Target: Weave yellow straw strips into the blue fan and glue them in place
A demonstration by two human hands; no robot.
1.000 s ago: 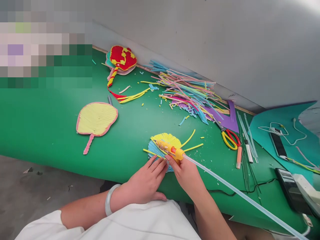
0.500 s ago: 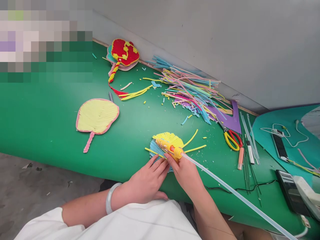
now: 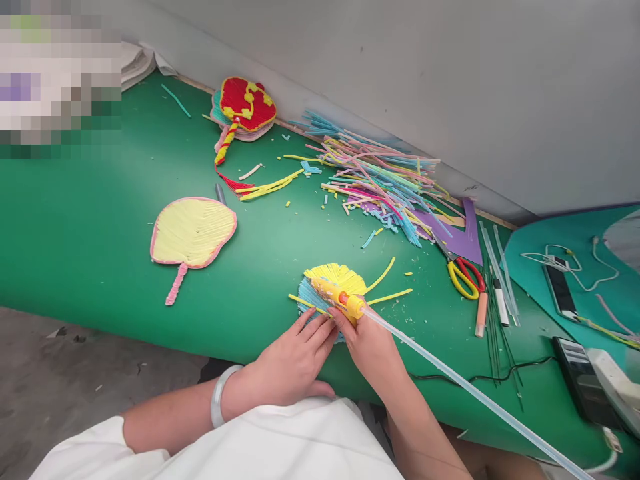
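A yellow hot glue gun (image 3: 336, 293) with a long clear glue stick (image 3: 465, 385) in its back is gripped in my right hand (image 3: 371, 347). Its nozzle points up and left over a blue and yellow fan piece made of pipe cleaners (image 3: 340, 273). Flat on the near edge of that piece lie the outstretched fingers of my left hand (image 3: 295, 357), close beside my right thumb. A yellow pipe cleaner (image 3: 300, 301) crosses the blue part by my left fingertips. Two more yellow ends stick out to the right. The glue gun and hands hide much of the fan piece.
A pale yellow fan (image 3: 194, 233) with pink rim lies to the left. Behind it, a red fan (image 3: 249, 103) rests on others. Loose pipe cleaners (image 3: 375, 167), scissors (image 3: 465, 277), a marker (image 3: 500, 303), wires and a black phone-like device (image 3: 583, 383) occupy the right side.
The view has shifted very slightly. Both hands and the glue gun stay in practically the same place over the fan piece. More of the table's far left corner shows.
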